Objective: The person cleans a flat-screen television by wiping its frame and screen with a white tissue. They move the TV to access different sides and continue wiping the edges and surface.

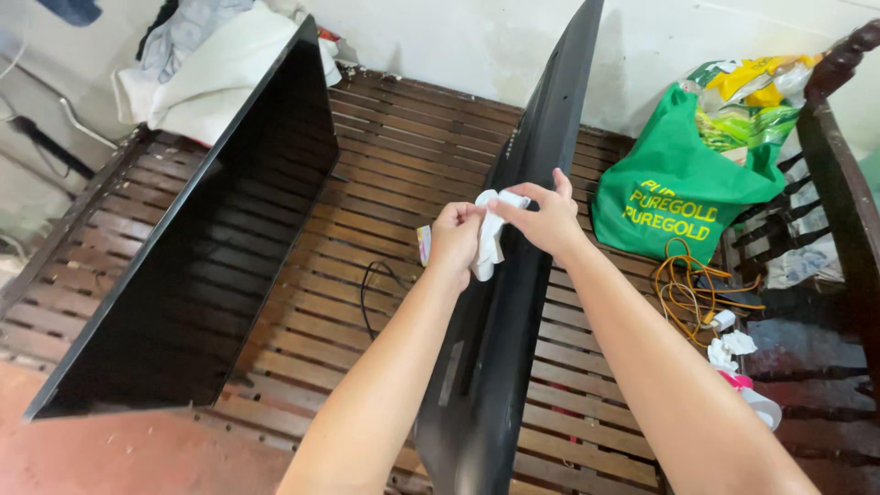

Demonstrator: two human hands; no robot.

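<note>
Two bare hands meet over the upper edge of a tall, thin black flat panel [513,302] that stands on its edge and runs away from the camera. The left hand [454,240] is curled into a fist, its fingers clenched on one end of a small crumpled white cloth [489,240]. The right hand [545,218] pinches the other end of the same cloth between thumb and fingers, right at the panel's top edge, so the cloth hangs between the two hands and rests against the panel.

A second black flat panel [202,247], wider and glossy, leans tilted to the left, well apart from the first. Both panels stand on one dark brown wooden slatted bed frame [385,174]. A thin black cable [367,293] loops on the slats between the two panels, below the left hand.

To the right, one green shopping bag [674,197] with yellow lettering sits against the wall, stuffed with yellow and green packets. One tangle of orange cord [683,289] lies just in front of it, with a crumpled white wad [731,348] nearby. At the far left corner a heap of white and grey fabric [197,69] rests behind the leaning panel.
</note>
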